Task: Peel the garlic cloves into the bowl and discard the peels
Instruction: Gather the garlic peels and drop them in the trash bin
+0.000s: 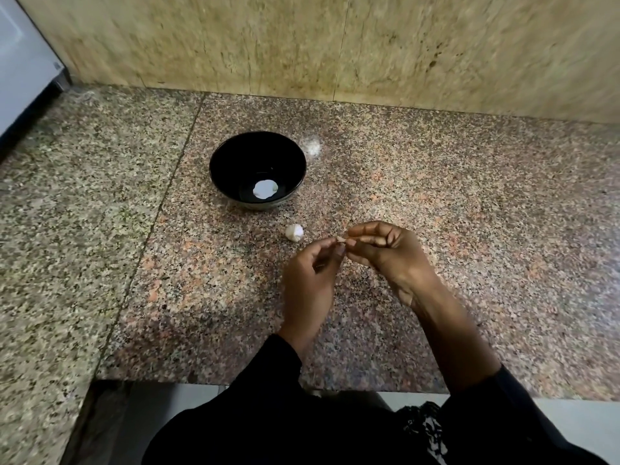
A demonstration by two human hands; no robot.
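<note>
A black bowl (pixel 257 169) stands on the granite counter, with a white patch at its bottom that may be a light reflection. Just in front of it lies a white garlic bulb (pixel 294 232). Above the counter, my left hand (pixel 310 280) and my right hand (pixel 385 253) meet fingertip to fingertip. Between them they pinch a small pale garlic clove (pixel 341 239), mostly hidden by the fingers.
The speckled granite counter (pixel 469 229) runs to a beige stone wall (pixel 335 45) at the back. A white appliance (pixel 23 62) stands at the far left. The counter's front edge is near my body, with floor below.
</note>
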